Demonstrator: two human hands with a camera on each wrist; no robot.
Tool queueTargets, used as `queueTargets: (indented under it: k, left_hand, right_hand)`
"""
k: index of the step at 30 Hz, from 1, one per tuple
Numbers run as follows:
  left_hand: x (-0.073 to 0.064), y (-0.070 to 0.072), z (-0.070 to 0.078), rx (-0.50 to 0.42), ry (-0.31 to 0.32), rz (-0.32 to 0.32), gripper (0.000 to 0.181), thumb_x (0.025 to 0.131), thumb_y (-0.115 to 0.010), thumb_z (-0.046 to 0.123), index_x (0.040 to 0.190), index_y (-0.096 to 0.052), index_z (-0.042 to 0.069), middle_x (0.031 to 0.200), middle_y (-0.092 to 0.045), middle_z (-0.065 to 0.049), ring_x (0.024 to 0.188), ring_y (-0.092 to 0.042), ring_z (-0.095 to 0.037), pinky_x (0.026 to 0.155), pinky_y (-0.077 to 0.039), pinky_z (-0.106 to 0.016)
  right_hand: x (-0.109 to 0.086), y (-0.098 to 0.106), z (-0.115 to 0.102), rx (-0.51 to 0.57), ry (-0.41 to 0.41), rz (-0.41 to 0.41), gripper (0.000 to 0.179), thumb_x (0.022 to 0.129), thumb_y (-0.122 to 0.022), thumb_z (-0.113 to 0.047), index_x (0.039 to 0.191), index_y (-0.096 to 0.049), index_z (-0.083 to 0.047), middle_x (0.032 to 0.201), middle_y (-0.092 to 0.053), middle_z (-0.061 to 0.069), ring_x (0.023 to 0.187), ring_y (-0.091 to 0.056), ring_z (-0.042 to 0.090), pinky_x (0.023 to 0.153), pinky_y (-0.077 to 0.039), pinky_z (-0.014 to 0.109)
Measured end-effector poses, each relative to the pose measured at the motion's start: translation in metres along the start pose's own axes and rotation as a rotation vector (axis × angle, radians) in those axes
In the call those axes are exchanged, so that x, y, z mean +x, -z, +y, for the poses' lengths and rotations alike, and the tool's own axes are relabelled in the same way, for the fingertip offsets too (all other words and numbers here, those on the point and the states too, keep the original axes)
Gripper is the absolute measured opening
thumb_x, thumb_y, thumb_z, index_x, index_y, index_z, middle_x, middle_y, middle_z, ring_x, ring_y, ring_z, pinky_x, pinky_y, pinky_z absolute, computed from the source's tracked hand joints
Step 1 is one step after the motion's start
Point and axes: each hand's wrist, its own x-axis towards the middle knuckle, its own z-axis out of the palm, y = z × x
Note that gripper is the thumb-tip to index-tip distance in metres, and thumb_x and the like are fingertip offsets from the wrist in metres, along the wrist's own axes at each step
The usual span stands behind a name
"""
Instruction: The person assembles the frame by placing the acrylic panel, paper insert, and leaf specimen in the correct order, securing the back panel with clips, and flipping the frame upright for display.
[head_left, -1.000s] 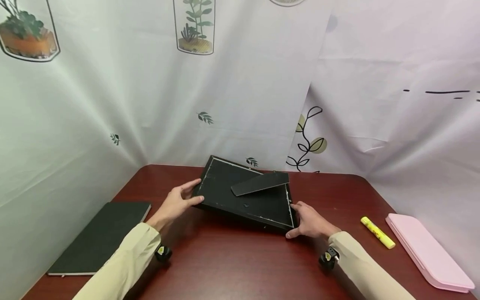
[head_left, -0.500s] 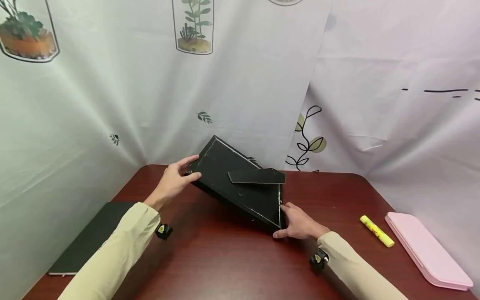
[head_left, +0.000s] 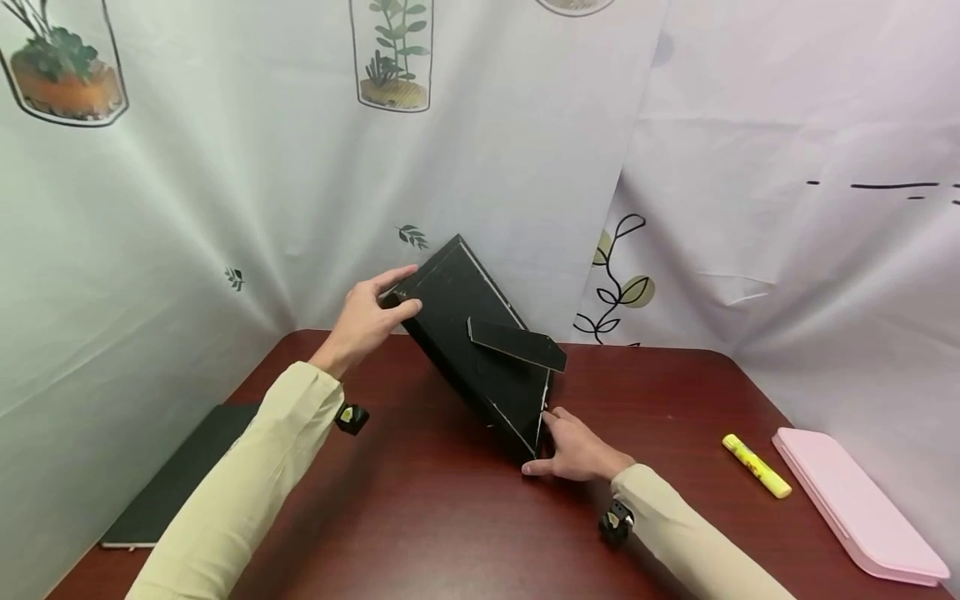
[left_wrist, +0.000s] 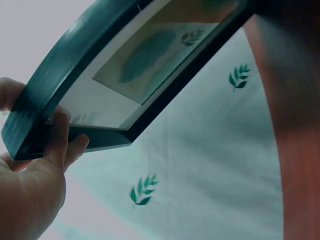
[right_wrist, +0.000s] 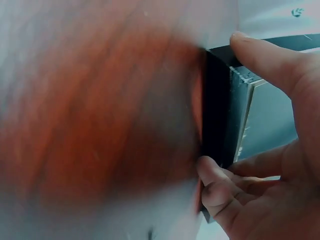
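Note:
A black picture frame [head_left: 480, 333] is tilted up over the middle of the table, its back and fold-out stand [head_left: 517, 343] toward me in the head view. My left hand [head_left: 365, 321] grips its raised upper-left end, thumb on the back. At the lower right end my right hand [head_left: 577, 448] holds the frame low, close over the table. The left wrist view shows the picture frame's front [left_wrist: 115, 95], with glass, a pale mat and a leaf picture; my left fingers [left_wrist: 60, 137] curl round its corner. In the right wrist view, my right thumb [right_wrist: 265, 57] and fingers span the frame's edge.
On the left of the reddish-brown table [head_left: 465, 533] lies a black notebook [head_left: 180, 475], partly behind my left sleeve. A yellow marker-like stick [head_left: 756, 467] and a pink case [head_left: 855, 504] lie at the right. White printed cloth [head_left: 510, 183] hangs behind the table.
My left hand has raised the left end of the picture frame, so it stands steeper. My right hand has slid a little to the left with the lower end.

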Motion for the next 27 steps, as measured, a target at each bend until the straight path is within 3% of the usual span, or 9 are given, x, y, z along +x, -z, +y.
queueTargets:
  k: [5, 7, 8, 11, 13, 18, 21, 24, 27]
  left_hand:
    - [0.004, -0.002, 0.012, 0.007, -0.029, 0.016, 0.057, 0.095, -0.064, 0.028, 0.150, -0.049, 0.027, 0.160, -0.040, 0.002, 0.145, -0.039, -0.017, 0.098, -0.039, -0.043]
    - [0.005, -0.002, 0.015, 0.009, -0.034, 0.016, 0.057, 0.095, -0.064, 0.028, 0.149, -0.049, 0.029, 0.159, -0.042, 0.002, 0.113, -0.058, -0.016, 0.085, -0.042, -0.039]
    - [0.005, -0.003, 0.016, 0.007, -0.036, 0.015, 0.056, 0.095, -0.064, 0.029, 0.149, -0.049, 0.029, 0.158, -0.043, 0.002, 0.094, -0.059, -0.015, 0.078, -0.042, -0.037]
    - [0.006, -0.003, 0.020, 0.008, -0.050, 0.016, 0.056, 0.095, -0.065, 0.030, 0.149, -0.049, 0.030, 0.155, -0.046, 0.004, 0.061, -0.043, -0.011, 0.068, -0.041, -0.033]
    - [0.006, -0.003, 0.023, 0.011, -0.065, 0.020, 0.056, 0.095, -0.065, 0.031, 0.149, -0.049, 0.030, 0.155, -0.046, 0.005, 0.054, -0.038, -0.011, 0.067, -0.041, -0.032]
    - [0.007, -0.008, 0.034, 0.004, -0.110, 0.042, 0.057, 0.093, -0.068, 0.029, 0.147, -0.051, 0.029, 0.155, -0.047, 0.006, 0.062, -0.052, -0.016, 0.068, -0.044, -0.033]
    - [0.009, -0.013, 0.039, 0.000, -0.175, 0.036, 0.057, 0.093, -0.069, 0.024, 0.147, -0.052, 0.024, 0.158, -0.045, 0.002, 0.105, -0.067, -0.019, 0.086, -0.055, -0.040]
    - [0.011, -0.018, 0.045, 0.009, -0.258, 0.027, 0.054, 0.093, -0.069, 0.018, 0.145, -0.054, 0.018, 0.160, -0.042, -0.003, 0.145, -0.045, -0.021, 0.107, -0.049, -0.051]
    - [0.010, -0.024, 0.049, 0.030, -0.319, 0.030, 0.050, 0.092, -0.071, 0.015, 0.140, -0.058, 0.014, 0.158, -0.044, -0.006, 0.149, -0.038, -0.022, 0.106, -0.048, -0.053]
  right_hand:
    - [0.000, -0.003, -0.006, 0.017, 0.003, 0.001, 0.097, 0.075, -0.085, -0.047, 0.140, -0.047, 0.014, 0.121, -0.057, 0.021, 0.112, -0.057, 0.031, 0.101, -0.048, 0.047]
    - [0.001, -0.003, -0.007, 0.018, 0.008, 0.000, 0.097, 0.075, -0.084, -0.047, 0.141, -0.047, 0.014, 0.121, -0.057, 0.020, 0.110, -0.057, 0.029, 0.100, -0.049, 0.046]
    - [0.001, -0.004, -0.007, 0.018, 0.012, -0.002, 0.097, 0.075, -0.084, -0.047, 0.141, -0.047, 0.013, 0.120, -0.057, 0.019, 0.109, -0.057, 0.028, 0.099, -0.049, 0.046]
    - [0.003, -0.004, -0.007, 0.014, 0.026, -0.014, 0.095, 0.076, -0.084, -0.046, 0.142, -0.047, 0.012, 0.119, -0.057, 0.017, 0.107, -0.057, 0.026, 0.097, -0.049, 0.045]
    - [0.004, -0.004, -0.007, 0.019, 0.032, -0.025, 0.095, 0.076, -0.084, -0.046, 0.143, -0.047, 0.011, 0.120, -0.057, 0.016, 0.108, -0.056, 0.025, 0.097, -0.049, 0.045]
    - [0.010, -0.004, -0.010, 0.042, 0.056, -0.058, 0.093, 0.079, -0.082, -0.044, 0.144, -0.045, 0.011, 0.127, -0.056, 0.018, 0.115, -0.056, 0.028, 0.102, -0.048, 0.046]
    - [0.012, -0.003, -0.013, 0.054, 0.074, -0.091, 0.093, 0.082, -0.081, -0.043, 0.147, -0.042, 0.010, 0.137, -0.053, 0.021, 0.125, -0.054, 0.032, 0.107, -0.045, 0.048]
    - [0.014, 0.003, -0.015, 0.063, 0.076, -0.119, 0.091, 0.084, -0.079, -0.041, 0.150, -0.039, 0.008, 0.148, -0.046, 0.024, 0.135, -0.050, 0.036, 0.112, -0.042, 0.049]
    - [0.017, 0.016, -0.015, 0.058, 0.095, -0.124, 0.081, 0.087, -0.077, -0.036, 0.148, -0.044, 0.005, 0.148, -0.048, 0.024, 0.135, -0.051, 0.036, 0.111, -0.044, 0.049]
